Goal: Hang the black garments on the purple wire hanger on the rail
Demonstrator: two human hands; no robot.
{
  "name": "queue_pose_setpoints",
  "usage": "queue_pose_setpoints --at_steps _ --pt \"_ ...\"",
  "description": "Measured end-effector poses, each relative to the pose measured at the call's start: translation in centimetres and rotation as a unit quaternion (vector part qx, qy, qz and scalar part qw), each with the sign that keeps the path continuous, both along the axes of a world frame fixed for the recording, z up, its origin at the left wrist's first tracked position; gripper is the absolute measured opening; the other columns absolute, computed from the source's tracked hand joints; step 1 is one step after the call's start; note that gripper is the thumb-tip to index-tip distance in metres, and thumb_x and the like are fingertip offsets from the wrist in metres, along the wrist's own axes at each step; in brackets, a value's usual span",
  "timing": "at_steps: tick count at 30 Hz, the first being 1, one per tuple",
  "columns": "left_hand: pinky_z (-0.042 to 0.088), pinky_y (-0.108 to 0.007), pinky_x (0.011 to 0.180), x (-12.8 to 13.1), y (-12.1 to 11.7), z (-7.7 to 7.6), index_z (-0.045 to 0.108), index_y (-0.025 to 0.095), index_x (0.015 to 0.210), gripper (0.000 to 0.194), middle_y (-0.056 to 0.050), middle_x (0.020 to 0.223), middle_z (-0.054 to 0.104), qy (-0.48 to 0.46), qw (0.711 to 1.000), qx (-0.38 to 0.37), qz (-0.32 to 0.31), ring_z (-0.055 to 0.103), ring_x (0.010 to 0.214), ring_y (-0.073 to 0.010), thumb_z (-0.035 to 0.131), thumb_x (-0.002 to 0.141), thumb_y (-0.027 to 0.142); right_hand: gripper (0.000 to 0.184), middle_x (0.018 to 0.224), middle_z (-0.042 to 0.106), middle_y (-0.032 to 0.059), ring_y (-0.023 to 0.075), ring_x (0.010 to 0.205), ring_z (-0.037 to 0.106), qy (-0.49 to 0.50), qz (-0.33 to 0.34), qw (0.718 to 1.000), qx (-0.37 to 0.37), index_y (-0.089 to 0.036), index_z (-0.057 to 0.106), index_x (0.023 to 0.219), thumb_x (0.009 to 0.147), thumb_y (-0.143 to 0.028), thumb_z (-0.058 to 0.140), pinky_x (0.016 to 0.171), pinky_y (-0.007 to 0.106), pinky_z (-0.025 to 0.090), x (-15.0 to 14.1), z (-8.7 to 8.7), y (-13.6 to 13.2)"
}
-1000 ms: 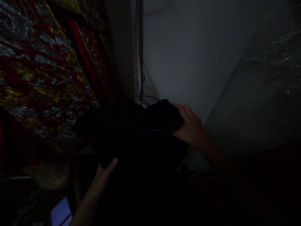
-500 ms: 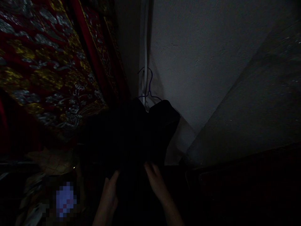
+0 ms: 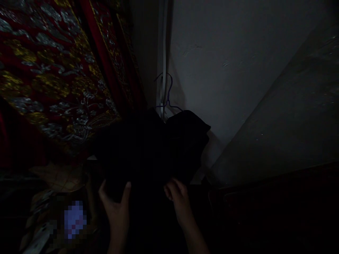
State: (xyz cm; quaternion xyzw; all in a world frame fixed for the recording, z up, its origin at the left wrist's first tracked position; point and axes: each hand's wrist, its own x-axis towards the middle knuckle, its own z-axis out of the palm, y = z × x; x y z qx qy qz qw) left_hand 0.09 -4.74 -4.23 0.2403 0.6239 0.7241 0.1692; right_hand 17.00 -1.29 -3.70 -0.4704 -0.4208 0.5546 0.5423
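A black garment (image 3: 148,148) hangs on a thin purple wire hanger (image 3: 169,95), its folds hard to make out in the dark. My left hand (image 3: 116,206) is at its lower left part, thumb and fingers spread wide apart against the dark cloth. On the other side, my right hand (image 3: 178,199) has its fingers curled in at the garment's lower right part, closed on the cloth. How much fabric lies in the fingers is lost in shadow.
The hanger hooks by a pale vertical strip (image 3: 164,42) on the grey wall (image 3: 225,63). Red cloth with gold and silver embroidery (image 3: 53,70) hangs at left. Below it are dim cluttered items and a blurred-out bluish patch (image 3: 75,218).
My left hand has moved left and its thumb and fingers have spread. My right hand's fingers have curled in. The garment's right side now sticks out farther right.
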Motion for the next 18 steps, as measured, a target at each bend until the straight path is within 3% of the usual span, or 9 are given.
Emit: queue_pose_setpoints --at_steps 2,3,5,8,10,11,14,18 --pt "0.027 -0.046 0.126 0.3 0.1 0.3 0.047 0.024 0.135 0.073 -0.01 0.149 0.045 0.114 0.991 0.045 0.058 0.038 0.147 -0.028 0.084 0.072 0.029 0.044 0.058 0.047 -0.0025 0.0111 0.054 0.042 -0.005 0.016 1.0 0.001 -0.018 0.058 0.066 0.082 -0.058 0.066 0.053 0.024 0.032 0.2 0.7 -0.1" --pt "0.027 -0.046 0.125 0.7 0.1 0.2 0.052 0.024 0.129 0.063 -0.01 0.145 0.049 0.167 0.983 0.054 0.045 0.04 0.145 -0.0278 0.082 0.074 0.027 0.046 0.058 0.047 -0.0023 0.0111 0.054 0.042 -0.009 0.025 1.0 0.0 -0.018 0.058 0.066 0.084 -0.06 0.066 0.053 0.024 0.032 0.2 1.0 -0.3" --pt "0.031 -0.047 0.122 2.0 0.2 -0.4 0.064 0.024 0.113 0.037 -0.01 0.13 0.061 0.24 0.968 0.04 -0.06 0.05 0.136 -0.029 0.077 0.079 0.025 0.051 0.057 0.047 -0.0024 0.011 0.054 0.042 -0.019 0.044 0.999 0.005 -0.018 0.056 0.063 0.084 -0.064 0.066 0.053 0.025 0.033 0.1 1.3 -0.6" --pt "0.048 -0.044 0.104 4.2 0.7 -1.1 0.07 0.023 0.095 0.015 -0.009 0.104 0.071 0.217 0.947 -0.01 -0.235 0.065 0.11 -0.0296 0.071 0.08 0.024 0.055 0.053 0.046 -0.0033 0.0105 0.05 0.041 -0.025 0.077 0.997 0.015 -0.018 0.058 0.064 0.083 -0.068 0.065 0.053 0.026 0.034 -0.3 1.4 -1.1" --pt "0.054 -0.037 0.081 5.2 1.3 -1.0 0.067 0.022 0.082 0.004 -0.006 0.084 0.07 0.204 0.935 -0.027 -0.29 0.068 0.084 -0.0252 0.065 0.084 0.025 0.055 0.048 0.045 -0.0041 0.0097 0.047 0.04 -0.032 0.105 0.994 0.021 -0.016 0.062 0.065 0.084 -0.068 0.065 0.051 0.025 0.034 -0.4 1.9 -0.8" --pt "0.052 -0.034 0.074 5.5 1.6 -0.7 0.065 0.022 0.079 0.01 -0.005 0.078 0.067 0.209 0.928 -0.027 -0.307 0.066 0.075 -0.0227 0.061 0.087 0.024 0.054 0.046 0.045 -0.0043 0.0093 0.045 0.039 -0.032 0.115 0.993 0.022 -0.016 0.064 0.066 0.083 -0.067 0.065 0.05 0.025 0.033 -0.3 2.6 -0.2" --pt "0.049 -0.03 0.072 5.6 2.5 0.0 0.065 0.021 0.081 0.013 -0.003 0.078 0.067 0.237 0.914 -0.015 -0.329 0.065 0.074 -0.0203 0.057 0.091 0.023 0.047 0.044 0.047 -0.0041 0.0078 0.042 0.038 0.002 0.103 0.994 0.026 -0.015 0.067 0.066 0.079 -0.061 0.072 0.045 0.022 0.029 0.2 6.7 2.7" --pt "0.046 -0.029 0.068 5.0 3.6 -0.7 0.065 0.02 0.076 0.012 -0.004 0.076 0.067 0.27 0.882 -0.053 -0.382 0.066 0.072 -0.0213 0.06 0.087 0.017 0.037 0.042 0.042 -0.0071 0.0048 0.038 0.031 0.06 0.015 0.992 0.11 -0.016 0.064 0.064 0.072 -0.049 0.077 0.038 0.018 0.02 1.1 14.8 7.4"
